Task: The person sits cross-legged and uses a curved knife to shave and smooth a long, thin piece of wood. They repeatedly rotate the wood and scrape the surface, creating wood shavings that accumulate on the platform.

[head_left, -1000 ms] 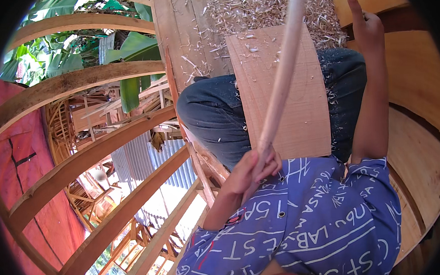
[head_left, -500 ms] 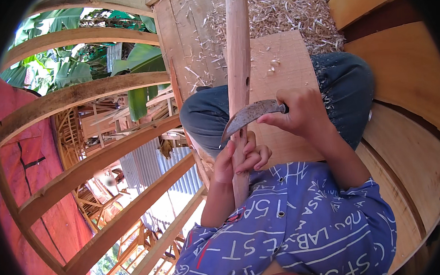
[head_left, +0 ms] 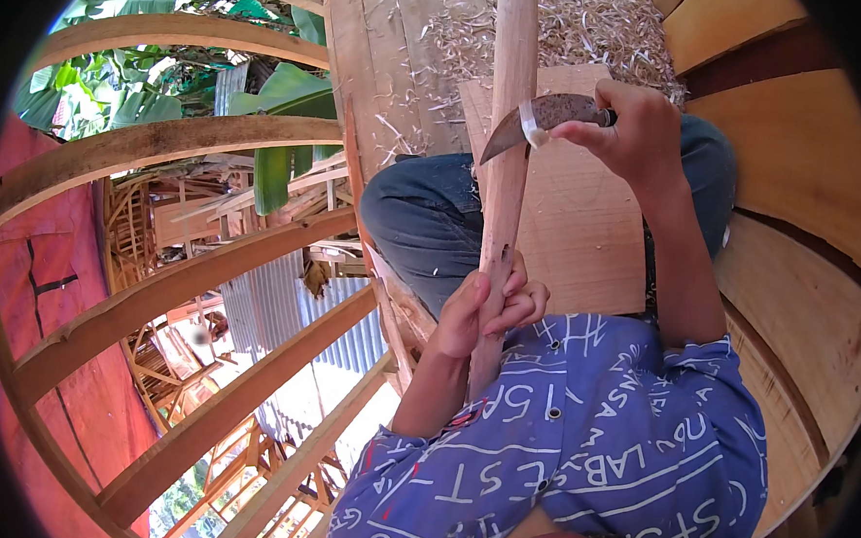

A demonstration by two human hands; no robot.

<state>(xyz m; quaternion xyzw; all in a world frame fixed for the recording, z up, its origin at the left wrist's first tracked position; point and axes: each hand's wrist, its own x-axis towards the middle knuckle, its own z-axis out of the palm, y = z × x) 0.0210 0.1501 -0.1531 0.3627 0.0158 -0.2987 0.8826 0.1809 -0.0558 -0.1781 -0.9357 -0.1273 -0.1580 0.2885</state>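
A long pale wooden pole (head_left: 506,192) runs from the top of the view down to my chest. My left hand (head_left: 496,305) is wrapped round its lower part, close to my shirt. In my right hand (head_left: 638,131) is a knife (head_left: 565,112) with a curved, dark, stained blade. The blade lies across the pole well above my left hand, its tip past the pole's left side. A pale curl of wood shaving (head_left: 530,124) stands on the blade where it meets the pole. The knife's handle is mostly hidden in my fist.
A flat wooden board (head_left: 584,232) lies between my bent knees. Wood shavings (head_left: 593,27) are heaped beyond it on the plank floor (head_left: 381,77). At the left is a slatted wooden railing (head_left: 187,272), with a red sheet (head_left: 64,337) outside it. Curved wooden planks (head_left: 785,163) form the right side.
My right hand and the knife have moved up along the pole, away from my left hand. A shaving now curls off the blade. The pole leans more to the right at its far end.
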